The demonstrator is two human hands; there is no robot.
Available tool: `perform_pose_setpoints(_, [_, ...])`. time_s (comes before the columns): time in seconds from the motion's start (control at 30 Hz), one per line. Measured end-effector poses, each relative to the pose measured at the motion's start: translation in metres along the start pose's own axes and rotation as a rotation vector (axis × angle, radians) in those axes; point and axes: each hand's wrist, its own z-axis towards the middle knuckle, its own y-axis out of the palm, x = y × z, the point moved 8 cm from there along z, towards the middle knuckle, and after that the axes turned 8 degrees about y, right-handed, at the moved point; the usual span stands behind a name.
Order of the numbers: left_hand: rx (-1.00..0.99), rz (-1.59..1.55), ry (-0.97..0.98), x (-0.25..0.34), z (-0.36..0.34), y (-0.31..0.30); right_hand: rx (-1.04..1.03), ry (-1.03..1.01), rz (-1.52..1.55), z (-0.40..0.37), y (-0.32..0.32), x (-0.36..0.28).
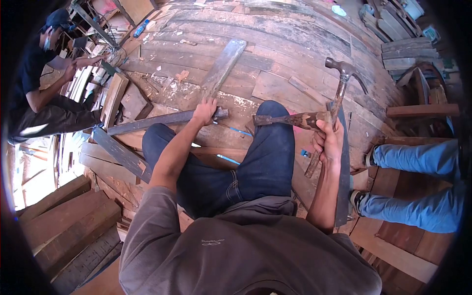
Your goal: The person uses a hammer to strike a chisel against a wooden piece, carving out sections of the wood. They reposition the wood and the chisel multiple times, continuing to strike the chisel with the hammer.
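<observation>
Sitting on the plank floor point(275, 44), the person grips a long dark slat point(157, 121) with the left hand point(204, 111). Its fingers are curled tight over the slat's right end, which lies on the floor just beyond the left knee. Right of the slat, past the other knee, the right hand point(328, 143) holds a hammer point(338, 98). Its fingers are clamped round the wooden handle, and the claw head is raised above the hand. A rusty flat piece point(287, 119) lies between the slat's end and the hammer handle, reaching the right hand; whether that hand also grips it cannot be told. Beyond the slat, a pale grey board point(223, 61) rests at a slant on the floor. Off the slat's left end a person in black point(34, 93) crouches over other wood. Far right of the slat, past the hammer, another person's legs in light-blue jeans point(423, 160) stretch in.
</observation>
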Motion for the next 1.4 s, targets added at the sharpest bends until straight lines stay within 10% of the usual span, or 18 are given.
perform_pose_setpoints(0.7, [-0.258,-0.194,-0.026,0.004,0.023,0.002,0.011,0.06,-0.085,0.015,0.027,0.008])
perform_pose_setpoints(1.0, [-0.694,-0.375,0.0,-0.005,0.038,0.009,0.079,0.09,-0.044,0.016,0.029,0.014])
perform_pose_setpoints(1.4, [-0.531,-0.556,-0.019,-0.025,0.04,0.031,0.107,0.155,-0.11,0.027,0.061,0.027])
